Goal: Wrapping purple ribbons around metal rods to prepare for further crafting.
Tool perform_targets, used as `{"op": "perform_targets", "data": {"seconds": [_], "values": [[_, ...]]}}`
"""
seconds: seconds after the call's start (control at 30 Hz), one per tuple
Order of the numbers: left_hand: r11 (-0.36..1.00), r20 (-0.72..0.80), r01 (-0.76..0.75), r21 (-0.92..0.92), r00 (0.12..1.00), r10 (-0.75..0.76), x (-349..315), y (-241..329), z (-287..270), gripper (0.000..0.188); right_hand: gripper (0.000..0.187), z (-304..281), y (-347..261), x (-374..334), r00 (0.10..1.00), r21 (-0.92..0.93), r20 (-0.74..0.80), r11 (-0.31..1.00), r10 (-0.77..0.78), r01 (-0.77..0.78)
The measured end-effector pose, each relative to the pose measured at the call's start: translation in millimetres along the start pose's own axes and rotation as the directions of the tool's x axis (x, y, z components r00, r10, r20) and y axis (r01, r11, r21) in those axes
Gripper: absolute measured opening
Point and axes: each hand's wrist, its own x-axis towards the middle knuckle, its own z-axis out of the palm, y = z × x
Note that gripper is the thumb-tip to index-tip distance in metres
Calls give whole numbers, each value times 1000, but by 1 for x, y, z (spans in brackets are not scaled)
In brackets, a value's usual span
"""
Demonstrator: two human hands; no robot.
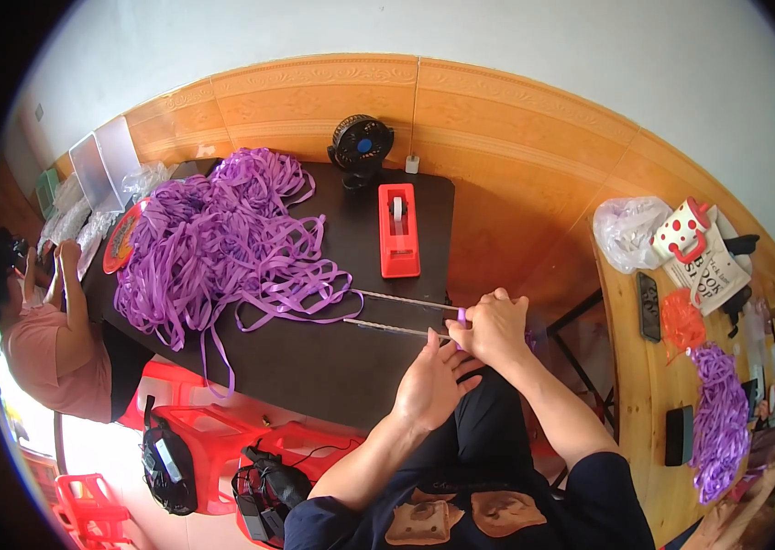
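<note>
A large tangled heap of purple ribbon (pixel 213 247) lies on the dark table (pixel 314 367), with loose loops trailing toward me. Two thin pale strands (pixel 396 327) stretch from the loose loops to my hands at the table's near right edge. My right hand (pixel 495 330) is closed, and a bit of purple ribbon shows at its fingers. Just left of it, my left hand (pixel 433 380) has its fingers stretched out, palm turned toward the right hand. Its thumb is up against the lower strand; whether it presses on it I cannot tell.
A red tape dispenser (pixel 399 247) and a black fan (pixel 361 147) stand at the table's back. Red stools (pixel 199 440) hold black bags. On the right, a wooden table (pixel 630 367) bears a phone (pixel 648 307), bags and more purple ribbon (pixel 719 422). Another person (pixel 57 353) sits left.
</note>
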Motion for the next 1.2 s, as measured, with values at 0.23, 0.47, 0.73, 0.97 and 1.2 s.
{"op": "perform_targets", "data": {"seconds": [0.23, 0.47, 0.73, 0.97, 1.2], "values": [[1000, -34, -1, -18, 999, 0, 0, -2, -1, 73, 22, 17, 22, -14, 998, 706, -39, 708, 58, -13], [1000, -72, 8, -14, 997, -9, -1, 0, -1, 74, 11, 27, 35, -25, 972, 972, 198, 105, 129, -211], [1000, -93, -1, -11, 996, 0, 2, -1, 3, 75, 23, 47, 37, -43, 978, 984, 144, -127, 151, -126], [1000, -72, -22, -8, 997, 21, 2, -2, 2, 74, 24, 46, 27, -44, 972, 956, 186, -257, 147, -144], [1000, -80, -11, -21, 997, 10, 1, -2, 2, 74, 6, 38, 23, -40, 967, 982, 140, -158, 214, -107]]}}
